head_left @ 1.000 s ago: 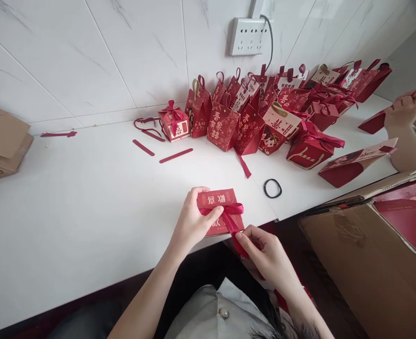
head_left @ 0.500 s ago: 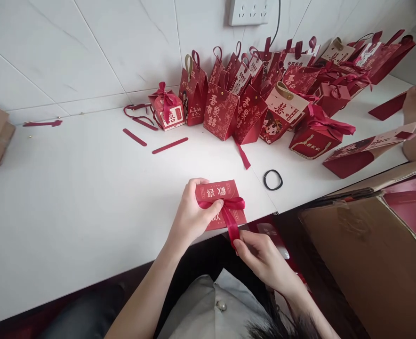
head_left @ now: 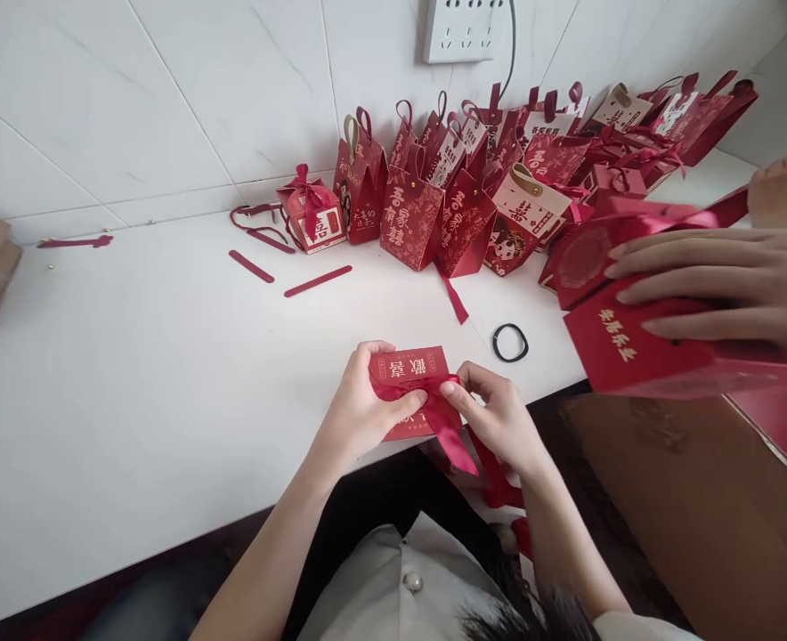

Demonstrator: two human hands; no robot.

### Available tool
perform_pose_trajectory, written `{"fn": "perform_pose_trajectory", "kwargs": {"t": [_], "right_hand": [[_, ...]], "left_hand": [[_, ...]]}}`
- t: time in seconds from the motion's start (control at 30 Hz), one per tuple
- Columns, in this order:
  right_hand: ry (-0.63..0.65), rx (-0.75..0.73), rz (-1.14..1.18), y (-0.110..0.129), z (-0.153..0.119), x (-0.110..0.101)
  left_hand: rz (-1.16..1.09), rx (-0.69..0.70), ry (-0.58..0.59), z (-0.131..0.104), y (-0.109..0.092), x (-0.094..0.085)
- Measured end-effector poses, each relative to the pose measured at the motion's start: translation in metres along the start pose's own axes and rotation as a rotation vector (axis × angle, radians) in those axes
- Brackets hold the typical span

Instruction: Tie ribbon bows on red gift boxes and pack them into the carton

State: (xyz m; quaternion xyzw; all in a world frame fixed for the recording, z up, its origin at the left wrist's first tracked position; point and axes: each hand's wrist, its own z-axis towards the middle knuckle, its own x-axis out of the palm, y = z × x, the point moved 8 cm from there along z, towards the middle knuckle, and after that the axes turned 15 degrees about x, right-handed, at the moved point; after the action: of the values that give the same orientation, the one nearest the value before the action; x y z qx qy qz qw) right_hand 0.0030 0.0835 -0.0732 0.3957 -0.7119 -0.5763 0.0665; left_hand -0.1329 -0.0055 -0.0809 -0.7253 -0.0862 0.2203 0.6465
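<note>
A small red gift box (head_left: 410, 363) with gold characters lies at the front edge of the white table. Wrapped round it is a dark pink satin ribbon (head_left: 452, 438), crossed at the middle, one tail hanging over the near side. My left hand (head_left: 360, 405) is closed round the box's left side, its thumb pressing on the ribbon's crossing. At the right side, my right hand (head_left: 497, 409) pinches the ribbon between thumb and fingers near the loop. The far fingers of my left hand are partly hidden behind the box.
Another person's hand (head_left: 734, 276) holds red boxes (head_left: 617, 334) at the right. Many red gift boxes (head_left: 410, 218) stand along the wall. A black hair tie (head_left: 510, 342) and red strips (head_left: 318, 280) lie on the table (head_left: 133, 383). A cardboard carton (head_left: 674, 481) stands at lower right.
My right hand has moved up from the ribbon's hanging tail to the loop beside the box. Another person's hands have come in from the right with red boxes.
</note>
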Motion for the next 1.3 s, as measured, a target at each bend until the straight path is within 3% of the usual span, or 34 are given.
{"fn": "perform_pose_trajectory", "kwargs": {"t": [0.3,0.5,0.7,0.97,1.17,1.23,1.3], "right_hand": [[0.156,0.202,0.664,-0.028,0.005,0.028],[0.099,0.186,0.659,-0.025,0.004,0.023],[0.11,0.176,0.653,-0.026,0.004,0.023],[0.159,0.114,0.735,-0.031,0.007,0.026],[0.13,0.137,0.812,-0.031,0.004,0.028],[0.113,0.144,0.767,-0.029,0.003,0.025],[0.096,0.146,0.666,-0.027,0.003,0.02]], "left_hand": [[-0.084,0.02,0.038,-0.001,0.002,0.002],[-0.101,0.159,-0.366,-0.024,0.008,-0.037],[0.047,0.117,-0.171,-0.029,0.007,-0.029],[-0.175,0.323,-0.229,-0.021,0.005,-0.015],[-0.101,0.401,-0.295,-0.025,0.001,-0.016],[-0.055,0.369,-0.249,-0.025,0.0,-0.02],[-0.035,0.309,-0.13,-0.023,-0.003,-0.021]]}}
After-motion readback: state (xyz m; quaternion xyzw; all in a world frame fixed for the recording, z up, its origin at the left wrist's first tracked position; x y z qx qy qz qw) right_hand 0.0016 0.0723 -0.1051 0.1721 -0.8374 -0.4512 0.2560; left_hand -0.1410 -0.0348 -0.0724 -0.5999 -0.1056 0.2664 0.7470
